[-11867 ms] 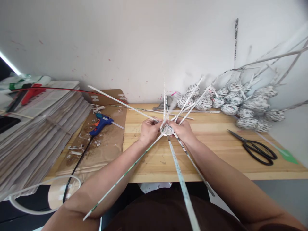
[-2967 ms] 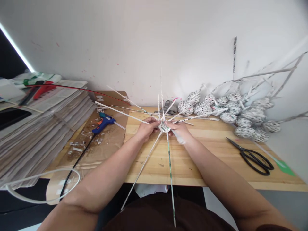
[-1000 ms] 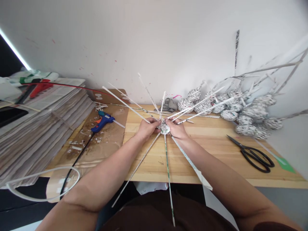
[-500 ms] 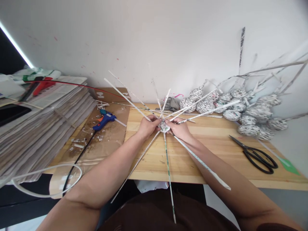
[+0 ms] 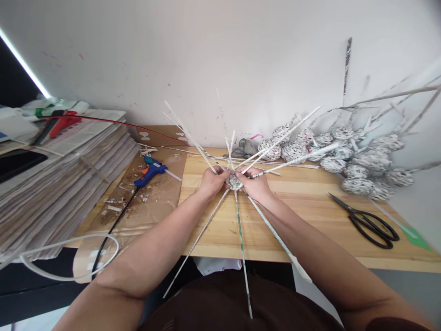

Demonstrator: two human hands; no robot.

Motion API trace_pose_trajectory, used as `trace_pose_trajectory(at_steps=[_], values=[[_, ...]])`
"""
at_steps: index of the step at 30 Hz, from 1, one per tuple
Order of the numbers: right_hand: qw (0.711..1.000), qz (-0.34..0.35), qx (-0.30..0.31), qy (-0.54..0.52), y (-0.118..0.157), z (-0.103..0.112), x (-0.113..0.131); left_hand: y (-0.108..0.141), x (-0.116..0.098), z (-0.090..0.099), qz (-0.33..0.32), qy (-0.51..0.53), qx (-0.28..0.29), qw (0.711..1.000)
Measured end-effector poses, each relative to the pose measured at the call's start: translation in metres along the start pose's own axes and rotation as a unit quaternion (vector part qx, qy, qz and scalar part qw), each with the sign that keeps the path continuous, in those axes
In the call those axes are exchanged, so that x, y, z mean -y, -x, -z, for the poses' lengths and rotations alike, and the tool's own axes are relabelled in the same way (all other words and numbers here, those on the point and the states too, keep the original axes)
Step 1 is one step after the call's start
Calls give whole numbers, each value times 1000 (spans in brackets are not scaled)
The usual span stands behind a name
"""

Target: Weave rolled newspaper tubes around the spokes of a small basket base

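Observation:
A small round woven centre of rolled newspaper tubes (image 5: 235, 182) is held above the wooden table, with several paper tubes fanning out from it on all sides. My left hand (image 5: 214, 180) pinches its left edge, thumb on top and fingers behind. On the opposite edge, my right hand (image 5: 257, 184) grips with its thumb near the middle of the weave. One tube (image 5: 241, 243) points down toward my body, and another (image 5: 275, 234) slants across my right forearm. The fingers under the weave are partly hidden.
Black scissors (image 5: 367, 220) lie on the table's right. Several woven newspaper gourd shapes (image 5: 370, 158) stand along the wall. A blue glue gun (image 5: 150, 172) rests on scrap-strewn cardboard (image 5: 161, 202), beside a tall stack of newspaper (image 5: 72, 179). Loose paper tubes (image 5: 292, 164) lie behind my hands.
The tubes have shifted with a slight turn of the weave: the upper left ones swung right, and the lower right one's tip moved left and down. Both hands keep their grip.

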State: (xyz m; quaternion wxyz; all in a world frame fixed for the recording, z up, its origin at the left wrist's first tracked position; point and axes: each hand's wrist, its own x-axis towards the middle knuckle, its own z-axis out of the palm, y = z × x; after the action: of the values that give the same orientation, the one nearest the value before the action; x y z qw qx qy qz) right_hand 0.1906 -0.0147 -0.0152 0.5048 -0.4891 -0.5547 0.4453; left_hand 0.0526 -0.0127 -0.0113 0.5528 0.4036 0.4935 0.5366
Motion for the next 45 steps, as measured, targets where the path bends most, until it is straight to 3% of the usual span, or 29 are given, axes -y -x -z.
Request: trace_pose_trajectory(at_steps=[5,9,14,19,26,29,35,45], values=[[1000,-12,-11,11,0,2,4,1,0,2,-23,-4,45,999],[999,-33,23,-16,-1,7,10,2,-5,3,-16,-1,80,997],[992,-52,68,-95,-6,10,2,2,-8,5,-15,-15,101,995],[990,-56,67,-111,-7,8,-2,1,-7,6,-4,-30,106,994],[997,-57,-50,-2,-1,4,14,-1,-4,0,16,8,51,999],[996,-64,-57,13,1,2,17,0,-2,-2,17,10,21,1000],[994,-50,-70,62,3,1,18,1,2,0,-40,67,10,997],[997,-62,-52,-2,1,0,14,4,-5,-4,-3,87,-21,996]])
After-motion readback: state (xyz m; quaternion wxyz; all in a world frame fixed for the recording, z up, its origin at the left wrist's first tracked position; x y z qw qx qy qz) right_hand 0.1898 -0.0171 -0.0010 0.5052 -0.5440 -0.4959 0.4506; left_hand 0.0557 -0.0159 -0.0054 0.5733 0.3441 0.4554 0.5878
